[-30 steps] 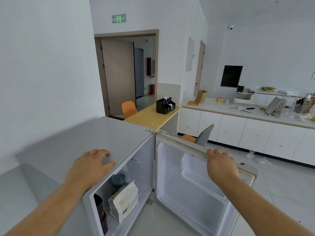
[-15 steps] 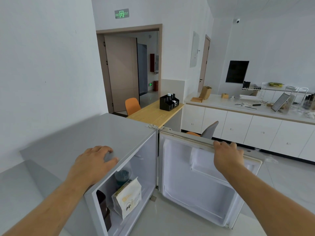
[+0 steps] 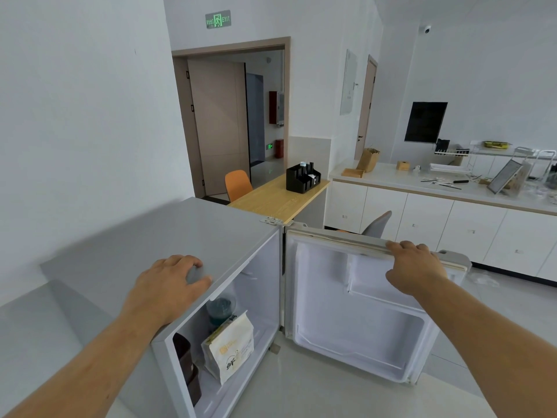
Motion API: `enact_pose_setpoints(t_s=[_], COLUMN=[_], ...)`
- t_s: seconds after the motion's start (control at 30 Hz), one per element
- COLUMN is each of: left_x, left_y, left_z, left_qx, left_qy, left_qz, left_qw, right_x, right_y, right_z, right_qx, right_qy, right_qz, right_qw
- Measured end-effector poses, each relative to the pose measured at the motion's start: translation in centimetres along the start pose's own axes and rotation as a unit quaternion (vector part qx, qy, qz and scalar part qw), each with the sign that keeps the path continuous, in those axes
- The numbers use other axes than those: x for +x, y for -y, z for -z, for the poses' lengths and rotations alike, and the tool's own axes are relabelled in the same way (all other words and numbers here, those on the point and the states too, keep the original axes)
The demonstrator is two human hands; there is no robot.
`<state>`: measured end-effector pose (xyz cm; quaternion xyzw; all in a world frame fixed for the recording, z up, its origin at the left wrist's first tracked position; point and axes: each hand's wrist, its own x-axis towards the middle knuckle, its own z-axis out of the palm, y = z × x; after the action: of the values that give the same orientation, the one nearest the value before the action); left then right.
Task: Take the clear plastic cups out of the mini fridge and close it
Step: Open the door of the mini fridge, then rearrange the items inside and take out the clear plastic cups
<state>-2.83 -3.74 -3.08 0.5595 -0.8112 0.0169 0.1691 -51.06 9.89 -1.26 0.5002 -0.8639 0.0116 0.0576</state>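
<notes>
Cups of clear plastic are hard to pick out for certain: inside the mini fridge a see-through domed cup with something dark teal in it stands at the back of the lower compartment, behind a white paper bag, and dark brown containers sit stacked at the near left wall. Nothing appears to have been taken out yet, so by my reading the task is at its start: the fridge door stands swung wide open, and the removal and the closing are both left to do. The left hand rests palm down on the fridge's grey top near the front edge, fingers curled loosely, gripping nothing. The right hand is closed over the door's top edge, holding it. The bag carries a printed logo and dark characters too small to read; a green sign above the doorway reads EXIT
</notes>
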Motion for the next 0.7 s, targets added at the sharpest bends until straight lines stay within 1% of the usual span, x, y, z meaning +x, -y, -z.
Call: enact_pose_setpoints(t_s=[0.37,0.47,0.5,0.57,0.63,0.7], left_x=[-0.2,-0.5,-0.6,-1.0,-1.4,-2.0], left_y=[-0.3,-0.5,-0.6,-1.1,-2.1,-4.0], left_z=[0.2,0.6,0.7,1.1,1.3,1.4], left_qx=[0.005,-0.028,-0.033,-0.008,0.009,0.003], left_qy=[-0.004,-0.026,-0.044,-0.080,-0.094,-0.095], left_qz=[-0.002,-0.008,-0.022,-0.072,-0.118,-0.152], left_qw=[1.000,0.999,0.998,0.994,0.989,0.984], right_x=[-0.2,-0.7,-1.0,-1.7,-2.5,-3.3], right_y=[0.0,0.2,0.3,0.7,1.6,3.2], right_z=[-0.8,-1.5,-1.9,-2.6,-3.0,-2.9], right_qx=[-0.020,-0.041,-0.041,-0.030,-0.005,0.029], right_qy=[-0.008,-0.026,-0.037,-0.065,-0.094,-0.117], right_qz=[0.007,0.012,0.012,0.029,0.076,0.134], right_qw=[1.000,0.999,0.998,0.997,0.993,0.984])
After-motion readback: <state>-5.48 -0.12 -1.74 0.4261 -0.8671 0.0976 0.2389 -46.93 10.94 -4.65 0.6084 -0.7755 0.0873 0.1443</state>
